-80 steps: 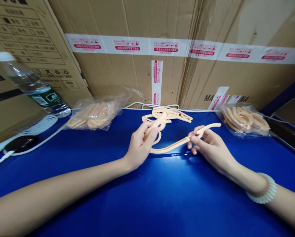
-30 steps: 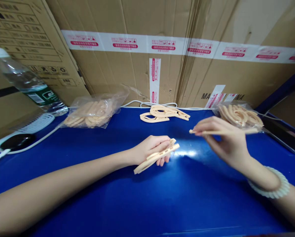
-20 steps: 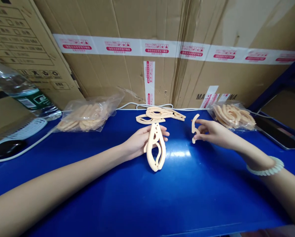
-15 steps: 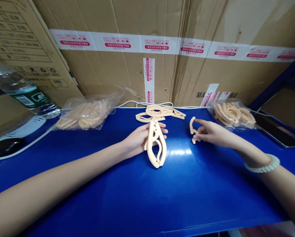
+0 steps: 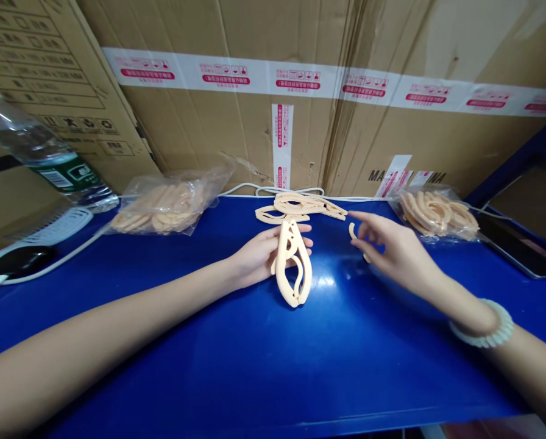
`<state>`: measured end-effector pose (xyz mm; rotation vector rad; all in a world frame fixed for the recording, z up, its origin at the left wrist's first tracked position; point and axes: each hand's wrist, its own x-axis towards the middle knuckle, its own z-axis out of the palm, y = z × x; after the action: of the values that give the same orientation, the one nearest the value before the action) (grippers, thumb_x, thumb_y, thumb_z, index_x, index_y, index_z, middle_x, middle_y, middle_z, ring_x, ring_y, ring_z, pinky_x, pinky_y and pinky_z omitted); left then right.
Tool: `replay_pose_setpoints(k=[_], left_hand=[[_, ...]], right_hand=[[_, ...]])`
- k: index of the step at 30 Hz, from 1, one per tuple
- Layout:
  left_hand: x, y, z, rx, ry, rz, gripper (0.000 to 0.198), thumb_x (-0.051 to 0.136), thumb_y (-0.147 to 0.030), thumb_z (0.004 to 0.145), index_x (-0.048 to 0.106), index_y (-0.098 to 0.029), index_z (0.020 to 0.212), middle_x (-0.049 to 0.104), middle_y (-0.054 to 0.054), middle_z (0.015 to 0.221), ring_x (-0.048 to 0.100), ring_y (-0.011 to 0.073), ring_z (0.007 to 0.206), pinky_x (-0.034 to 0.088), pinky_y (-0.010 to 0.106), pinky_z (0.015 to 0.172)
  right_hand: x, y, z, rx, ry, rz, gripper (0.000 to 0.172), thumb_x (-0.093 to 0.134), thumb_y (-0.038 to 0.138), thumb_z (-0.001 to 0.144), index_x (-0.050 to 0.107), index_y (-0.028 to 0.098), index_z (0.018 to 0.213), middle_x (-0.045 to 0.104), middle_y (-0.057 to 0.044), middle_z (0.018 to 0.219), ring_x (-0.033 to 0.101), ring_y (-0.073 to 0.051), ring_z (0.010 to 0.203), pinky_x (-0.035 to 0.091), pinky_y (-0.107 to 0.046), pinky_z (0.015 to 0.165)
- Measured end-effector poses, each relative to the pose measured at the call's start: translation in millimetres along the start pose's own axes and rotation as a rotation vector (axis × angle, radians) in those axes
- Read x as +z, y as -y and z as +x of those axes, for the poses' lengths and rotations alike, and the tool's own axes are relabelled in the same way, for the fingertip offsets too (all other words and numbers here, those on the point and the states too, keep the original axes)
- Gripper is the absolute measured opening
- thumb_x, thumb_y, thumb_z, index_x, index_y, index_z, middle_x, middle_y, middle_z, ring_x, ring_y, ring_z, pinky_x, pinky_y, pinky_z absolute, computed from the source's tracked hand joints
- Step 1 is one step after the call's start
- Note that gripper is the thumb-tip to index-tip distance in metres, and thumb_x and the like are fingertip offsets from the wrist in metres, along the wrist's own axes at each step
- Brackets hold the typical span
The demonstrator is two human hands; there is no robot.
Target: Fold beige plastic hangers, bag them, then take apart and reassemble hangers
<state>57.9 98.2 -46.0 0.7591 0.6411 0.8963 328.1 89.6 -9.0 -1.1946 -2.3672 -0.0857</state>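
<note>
A peach-coloured folding clothes hanger [image 5: 281, 268], folded into a narrow leaf shape, is gripped in my left hand [image 5: 253, 259] near the middle of the desk. Its fingertips show behind the hanger's far end. To the right, my right hand [image 5: 389, 244] has its index finger and thumb apart, with the other fingers curled. A small curved peach hook [image 5: 352, 231] lies by those fingertips, partly hidden by the hand. Beyond my left hand, more folded hangers [image 5: 268, 214] lie in a loose pile, close to my right index fingertip.
Clear plastic bags of peach parts sit at back left [image 5: 163, 210] and back right [image 5: 431, 210]. On the left are a water bottle [image 5: 67, 177], a white comb [image 5: 63, 227] and a black mouse [image 5: 21, 261]. A dark tablet-like device [image 5: 520, 247] lies right. Cardboard boxes [image 5: 236, 134] stand behind a white cable.
My right hand has loosened from the hook and shifted slightly toward the hanger pile, its index finger stretching out. My left hand keeps the same hold on the folded hanger.
</note>
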Motion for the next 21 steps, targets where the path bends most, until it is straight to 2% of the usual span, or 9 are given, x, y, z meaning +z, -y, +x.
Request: replay_pose_setpoints(k=[1, 3, 6, 9, 13, 17, 21], left_hand=[[0.6, 0, 0, 0.003, 0.003, -0.001, 0.032, 0.048, -0.003, 0.094, 0.072, -0.015, 0.11, 0.076, 0.009, 0.093, 0.073, 0.0177, 0.083, 0.058, 0.028, 0.074], [1.8, 1, -1, 0.005, 0.008, 0.001, 0.03, 0.05, -0.004, 0.092, 0.072, -0.015, 0.11, 0.076, 0.009, 0.092, 0.073, 0.0184, 0.082, 0.058, 0.03, 0.076], [2.1, 1, -1, 0.006, 0.023, 0.01, 0.028, 0.053, -0.006, 0.091, 0.071, -0.014, 0.111, 0.076, 0.01, 0.095, 0.073, 0.0204, 0.083, 0.057, 0.035, 0.082], [1.1, 1, -1, 0.015, 0.042, -0.015, 0.026, 0.054, -0.021, 0.097, 0.068, -0.013, 0.117, 0.076, 0.014, 0.101, 0.073, 0.0245, 0.094, 0.055, 0.04, 0.091], [1.6, 5, -1, 0.041, 0.14, 0.024, 0.041, 0.052, -0.045, 0.098, 0.067, -0.011, 0.117, 0.074, 0.018, 0.109, 0.07, 0.0297, 0.106, 0.052, 0.045, 0.098], [4.4, 13, -8, 0.155, 0.202, 0.322, 0.037, 0.06, -0.04, 0.096, 0.065, -0.011, 0.118, 0.073, 0.013, 0.106, 0.069, 0.0255, 0.1, 0.053, 0.04, 0.093], [6.1, 16, -17, 0.24, 0.2, 0.663, 0.037, 0.053, -0.042, 0.1, 0.062, -0.012, 0.119, 0.07, 0.007, 0.094, 0.067, 0.0202, 0.087, 0.053, 0.033, 0.083]], right_hand=[[1, 14, -2, -0.156, -0.046, 0.052, 0.041, 0.055, 0.024, 0.099, 0.052, 0.018, 0.14, 0.071, -0.011, 0.104, 0.065, -0.025, 0.093, 0.053, -0.037, 0.078], [5, 40, -7, -0.441, -0.018, 0.06, 0.037, 0.054, 0.022, 0.101, 0.053, 0.018, 0.138, 0.068, -0.013, 0.119, 0.061, -0.026, 0.109, 0.052, -0.042, 0.09], [14, 64, -14, -0.642, 0.03, -0.032, 0.025, 0.05, 0.012, 0.102, 0.064, 0.016, 0.122, 0.07, -0.011, 0.118, 0.059, -0.026, 0.114, 0.049, -0.044, 0.095], [21, 68, -17, -0.644, 0.057, -0.043, 0.021, 0.048, 0.01, 0.103, 0.068, 0.015, 0.107, 0.072, -0.009, 0.112, 0.061, -0.023, 0.112, 0.049, -0.042, 0.096], [25, 63, -17, -0.605, 0.03, -0.059, 0.024, 0.045, 0.012, 0.104, 0.068, 0.016, 0.102, 0.072, -0.008, 0.107, 0.062, -0.023, 0.108, 0.048, -0.043, 0.096], [24, 61, -16, -0.596, 0.005, -0.109, 0.024, 0.044, 0.012, 0.104, 0.068, 0.016, 0.101, 0.072, -0.008, 0.106, 0.061, -0.024, 0.107, 0.048, -0.043, 0.094], [26, 60, -17, -0.593, -0.034, -0.156, 0.022, 0.046, 0.012, 0.103, 0.067, 0.017, 0.097, 0.071, -0.009, 0.102, 0.061, -0.023, 0.104, 0.046, -0.043, 0.096]])
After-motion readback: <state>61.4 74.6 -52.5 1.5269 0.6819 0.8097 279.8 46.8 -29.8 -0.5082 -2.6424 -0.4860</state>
